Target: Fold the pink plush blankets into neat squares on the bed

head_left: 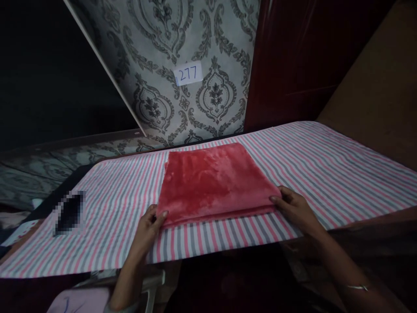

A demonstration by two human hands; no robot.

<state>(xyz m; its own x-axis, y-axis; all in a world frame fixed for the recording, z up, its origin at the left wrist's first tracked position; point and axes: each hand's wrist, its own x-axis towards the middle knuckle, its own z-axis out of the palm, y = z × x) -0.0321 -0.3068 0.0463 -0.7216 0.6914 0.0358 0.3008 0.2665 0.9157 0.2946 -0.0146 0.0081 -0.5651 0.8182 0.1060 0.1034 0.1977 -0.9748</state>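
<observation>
A folded red plush cloth lies on a striped tablecloth of pink, grey and white. Its layers show along the near edge. My left hand pinches the near left corner between thumb and fingers. At the near right corner, my right hand grips the cloth the same way, thumb on top. Part of the fingers of both hands is hidden under or behind the fabric. A thin bangle sits on my right forearm.
Behind the table rises a patterned wall with a paper label reading 277. A blurred-out dark object rests at the table's left. A dark screen-like panel stands at the back left, a dark red panel at the back right.
</observation>
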